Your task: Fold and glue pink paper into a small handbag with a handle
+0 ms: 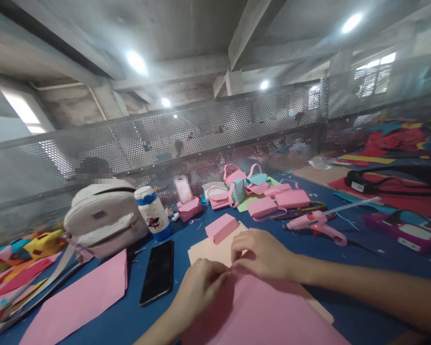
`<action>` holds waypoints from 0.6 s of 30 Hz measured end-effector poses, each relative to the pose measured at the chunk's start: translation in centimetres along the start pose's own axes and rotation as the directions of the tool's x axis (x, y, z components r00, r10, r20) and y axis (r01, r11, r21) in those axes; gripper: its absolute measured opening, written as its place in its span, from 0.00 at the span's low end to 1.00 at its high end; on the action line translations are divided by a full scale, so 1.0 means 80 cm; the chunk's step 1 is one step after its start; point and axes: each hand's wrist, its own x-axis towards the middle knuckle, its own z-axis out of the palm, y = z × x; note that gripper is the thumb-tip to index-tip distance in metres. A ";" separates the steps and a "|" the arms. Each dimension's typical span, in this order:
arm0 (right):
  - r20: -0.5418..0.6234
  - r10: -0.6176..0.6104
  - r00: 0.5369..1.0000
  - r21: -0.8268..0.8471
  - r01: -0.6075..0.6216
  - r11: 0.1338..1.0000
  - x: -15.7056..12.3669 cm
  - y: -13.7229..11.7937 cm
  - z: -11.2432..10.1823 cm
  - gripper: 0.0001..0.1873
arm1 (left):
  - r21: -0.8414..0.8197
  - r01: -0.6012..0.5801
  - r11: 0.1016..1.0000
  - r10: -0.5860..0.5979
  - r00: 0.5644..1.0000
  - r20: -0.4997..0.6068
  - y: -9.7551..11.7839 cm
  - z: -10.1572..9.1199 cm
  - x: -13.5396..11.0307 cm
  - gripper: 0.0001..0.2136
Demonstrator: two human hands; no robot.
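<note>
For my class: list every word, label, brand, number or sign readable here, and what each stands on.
No text here can be read.
White label on the black strapped object: too small and blurred.
Pale labels on the purple plastic device: too blurred.
Small patch on the off-white, rounded backpack: too small to tell whether it bears words.
White-and-blue bottle: printed figure, no readable words.
</note>
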 end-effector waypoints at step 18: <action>-0.052 0.287 0.956 0.135 -0.278 0.951 -0.049 0.043 -0.063 0.09 | 0.022 0.046 0.999 -0.047 0.998 0.046 -0.009 -0.019 -0.034 0.19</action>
